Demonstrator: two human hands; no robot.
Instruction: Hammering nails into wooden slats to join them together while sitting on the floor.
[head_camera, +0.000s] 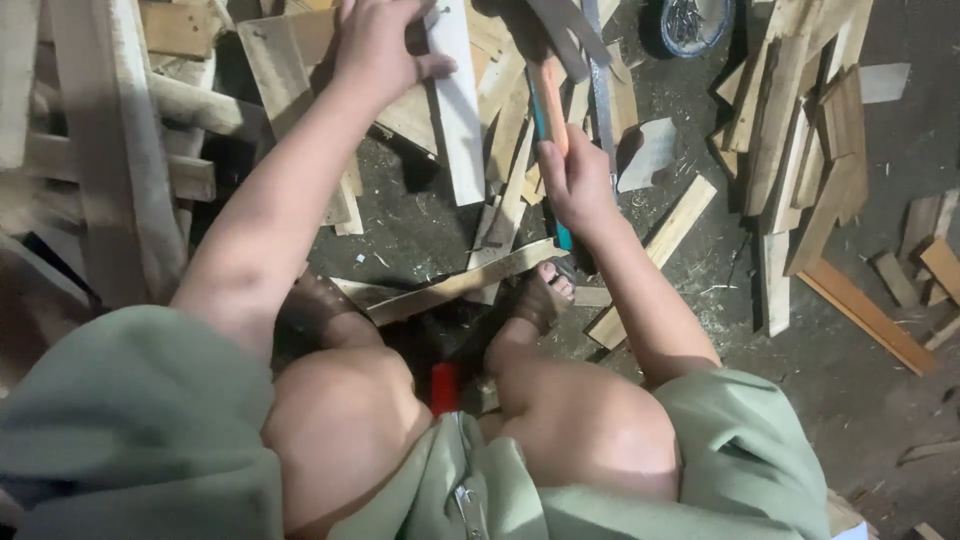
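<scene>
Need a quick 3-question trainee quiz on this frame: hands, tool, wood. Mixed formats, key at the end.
1. True or false: the right hand grips a tool handle.
2. What does the left hand rest on?
A. the white board
B. a blue bucket
C. a red cup
3. Fill in: a long wooden strip lies just ahead of the person's sandalled ____.

Key: 1 true; 2 A; 3 foot.
</scene>
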